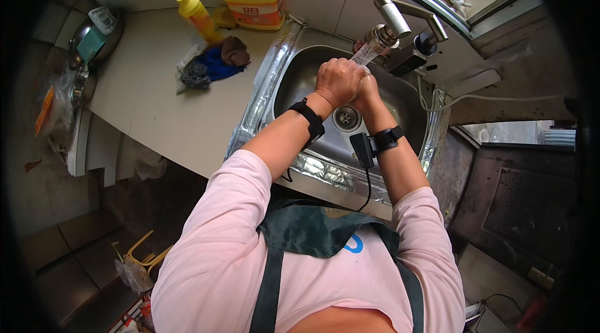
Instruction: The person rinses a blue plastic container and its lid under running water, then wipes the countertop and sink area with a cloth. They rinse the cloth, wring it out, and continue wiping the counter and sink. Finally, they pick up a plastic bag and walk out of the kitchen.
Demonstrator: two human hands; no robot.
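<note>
Water runs in a spray from the metal faucet (393, 16) onto both hands, which meet over the stainless steel sink (304, 70). My left hand (340, 79) has its fingers curled and presses against my right hand (366, 89), partly covering it. A small whitish thing shows between them near the knuckles; whether it is foam or an object, I cannot tell. Beneath the wrists sits the drain strainer (347, 118). Each wrist wears a black strap, and the right one carries a small black box with a cable.
Left of the sink, the counter (154, 52) holds a blue and brown cloth (220, 63), a steel wool scourer (195, 75), a yellow squeeze bottle (199, 16) and a yellow pump jug (253, 0). Metal pans (110, 35) stand farther left. A pale hose (492, 97) runs at right.
</note>
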